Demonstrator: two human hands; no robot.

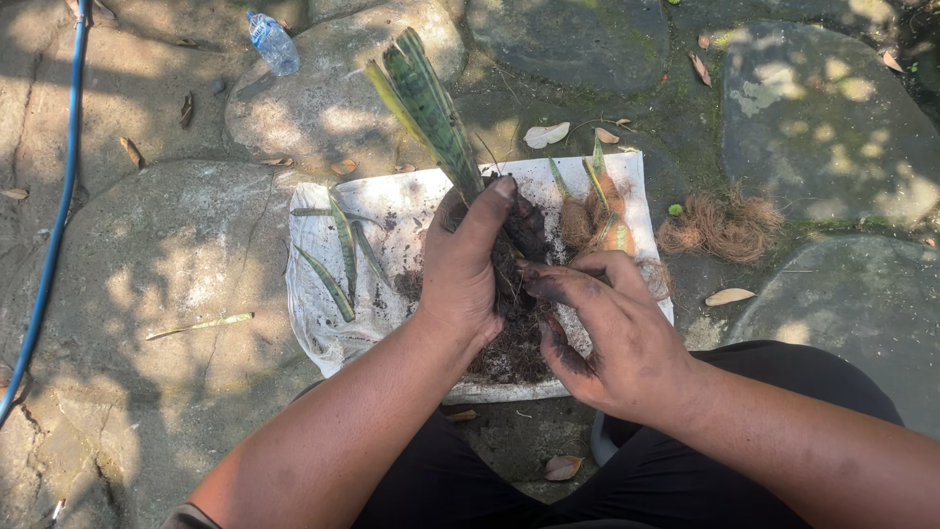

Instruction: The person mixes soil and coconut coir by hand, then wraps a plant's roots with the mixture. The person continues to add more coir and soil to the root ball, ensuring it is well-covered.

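Left grip: the left hand (462,266) was wrapped tight around the base of a striped, sword-leaved plant (428,110), thumb pressed up along the stem, holding it upright over the sheet.
Right grip: the right hand (609,333), fingers blackened with soil, was loosely curled with its fingertips (537,277) pinching at the dark root ball (517,257) just below the left hand.
Plant position: the plant stood near the middle of the scene, its leaves fanned up and away from the person, its roots between the 2 hands.
Soil: a heap of dark loose soil (509,358) lay on the sheet directly under the hands.
Sheet: a white plastic sheet (323,313) was spread on the stone paving.
Cut leaves: several narrow green leaf pieces (343,257) lay on the sheet's left part, apart from the hands.
Other shoots: small shoots with brown fibrous roots (594,217) rested at the sheet's far right corner.
Fibre clump: a brown tangle of roots (722,225) sat on the stone just beyond the sheet.
Surroundings: a clear plastic bottle (272,42) lay at the top, a blue hose (57,211) ran along the left edge.
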